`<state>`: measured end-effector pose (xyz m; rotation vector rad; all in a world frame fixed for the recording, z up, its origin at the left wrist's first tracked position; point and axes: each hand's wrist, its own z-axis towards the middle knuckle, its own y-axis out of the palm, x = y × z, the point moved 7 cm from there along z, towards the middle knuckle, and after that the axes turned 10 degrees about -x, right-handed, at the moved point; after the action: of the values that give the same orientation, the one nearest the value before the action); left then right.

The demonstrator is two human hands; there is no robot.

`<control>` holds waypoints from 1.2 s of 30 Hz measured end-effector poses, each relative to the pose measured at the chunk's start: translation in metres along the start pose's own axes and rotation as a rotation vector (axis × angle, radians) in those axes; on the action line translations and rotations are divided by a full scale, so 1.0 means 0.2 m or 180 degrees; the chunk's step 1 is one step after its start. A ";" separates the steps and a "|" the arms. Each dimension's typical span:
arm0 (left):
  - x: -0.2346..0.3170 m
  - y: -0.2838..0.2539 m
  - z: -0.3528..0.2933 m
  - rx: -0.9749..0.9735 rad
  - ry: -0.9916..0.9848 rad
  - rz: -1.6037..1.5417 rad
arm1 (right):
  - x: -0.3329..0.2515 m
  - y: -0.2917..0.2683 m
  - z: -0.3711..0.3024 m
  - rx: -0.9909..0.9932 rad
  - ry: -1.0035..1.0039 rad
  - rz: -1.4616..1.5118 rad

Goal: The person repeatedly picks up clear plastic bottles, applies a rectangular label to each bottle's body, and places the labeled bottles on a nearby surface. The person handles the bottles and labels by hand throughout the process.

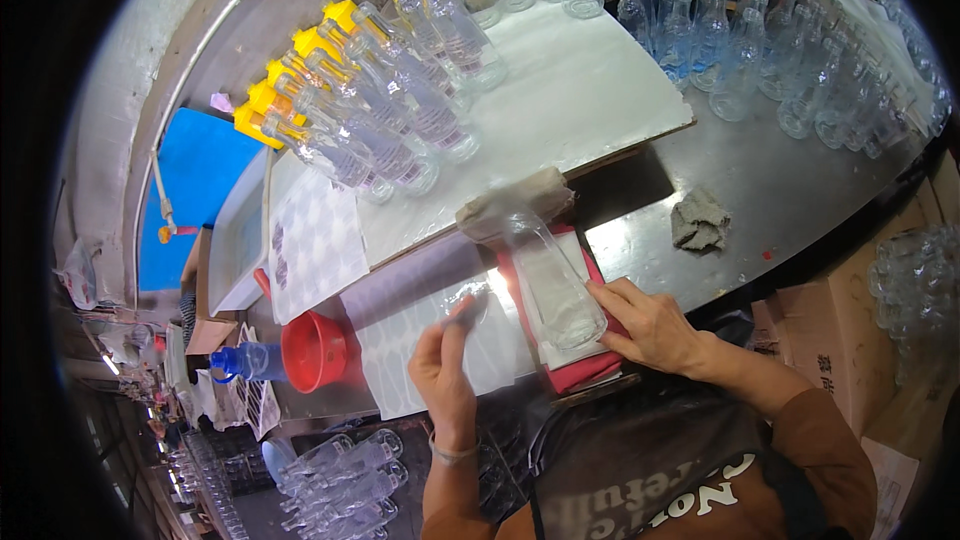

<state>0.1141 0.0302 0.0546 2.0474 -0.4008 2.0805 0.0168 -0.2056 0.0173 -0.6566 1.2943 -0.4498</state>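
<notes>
A clear glass bottle [565, 290] lies tilted on a white cloth over a red pad [585, 372], its neck pointing away from me. My right hand [650, 328] grips it near the base, fingers and thumb on either side. To the left of the bottle, my left hand [445, 365] is raised with thumb and fingertips pinched together. Something thin and see-through seems to be at those fingertips, but it is too blurred to name. Under and beyond the left hand lie pale translucent sheets [385, 340] with faint outlines. A rolled beige cloth [520, 202] sits by the bottle's neck.
Several printed clear bottles [400, 110] stand on a white board [560, 90], with yellow containers [265, 110] behind. Plain bottles [735, 50] crowd the far right. A red cup [313, 350] and a blue-capped bottle [255, 361] are at left. A grey rag [700, 220] lies right.
</notes>
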 end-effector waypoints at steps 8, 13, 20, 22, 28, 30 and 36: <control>0.20 0.47 0.01 -0.0957 0.2388 0.2867 | 0.07 0.03 0.01 -0.0185 0.0120 0.0221; 0.14 0.51 -0.07 -0.1020 0.2405 0.3118 | 0.08 0.03 0.03 -0.0344 0.0161 0.0451; 0.11 0.41 -0.03 -0.1252 0.1654 0.2089 | 0.14 -0.05 0.08 -0.0841 0.0019 0.1126; 0.12 0.38 0.06 -0.0991 0.1347 0.1949 | 0.20 -0.08 0.13 -0.0744 0.0444 0.1838; 0.04 0.41 0.19 -0.0874 0.1163 0.2137 | 0.10 -0.05 0.27 -0.0199 0.0328 0.1475; 0.03 0.41 0.20 -0.0857 0.1111 0.2104 | 0.10 -0.06 0.28 -0.0055 0.0330 0.1355; 0.01 0.40 0.22 -0.0746 0.1012 0.2011 | 0.11 -0.07 0.31 -0.0101 0.0473 0.1385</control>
<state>0.1307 -0.0597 0.0526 1.5398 -1.2935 2.4807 0.0829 -0.2173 0.0194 -0.3554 1.5402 -0.1221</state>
